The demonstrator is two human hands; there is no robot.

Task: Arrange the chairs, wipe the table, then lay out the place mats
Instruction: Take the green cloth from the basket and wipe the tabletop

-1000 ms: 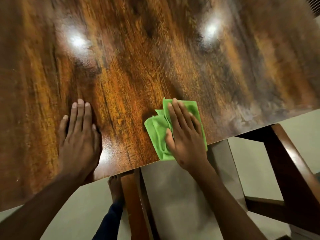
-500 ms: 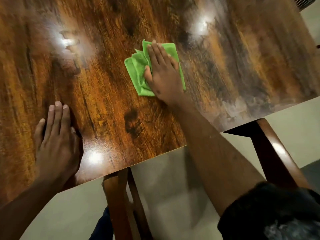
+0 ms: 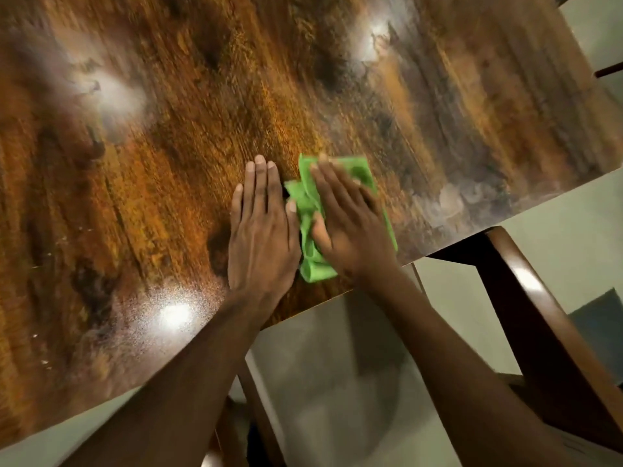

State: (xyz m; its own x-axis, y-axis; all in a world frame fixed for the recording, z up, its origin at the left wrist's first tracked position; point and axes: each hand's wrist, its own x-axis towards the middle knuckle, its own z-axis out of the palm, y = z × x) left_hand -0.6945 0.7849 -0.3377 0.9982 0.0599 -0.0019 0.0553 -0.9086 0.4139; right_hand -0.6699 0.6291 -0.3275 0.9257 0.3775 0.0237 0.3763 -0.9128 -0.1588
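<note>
Nearest the camera, two bare forearms reach up from the bottom edge over a pale grey floor, with a dark brown wooden chair frame standing at the right, under the table's edge. The left hand lies flat on the glossy brown wood-grain table, fingers straight and together, holding nothing; half a second ago it rested far off to the left, and now it sits just beside the cloth, its thumb touching the cloth's edge. The right hand presses flat, fingers straight, on a crumpled bright green cloth, which lies on the table near its near edge. Half a second ago that cloth was further out toward the table's middle; it has come back close to the edge. Farther off, the tabletop shows bright light reflections and cloudy smears.
</note>
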